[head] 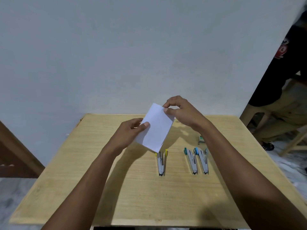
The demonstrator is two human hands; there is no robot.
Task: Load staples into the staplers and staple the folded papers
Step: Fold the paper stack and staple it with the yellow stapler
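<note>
Above the yellow stapler (161,161), your left hand (127,131) and right hand (181,112) each pinch the folded paper (157,127), off the counter (83,180)

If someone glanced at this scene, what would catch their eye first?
The white folded paper, pinched between the left hand and right hand above the wooden table. On it lie three opened staplers: a yellow stapler, then a green stapler and blue stapler side by side to its right.

Partly hidden behind folded paper (157,128): yellow stapler (160,163); seated person (280,77) cropped.
</note>
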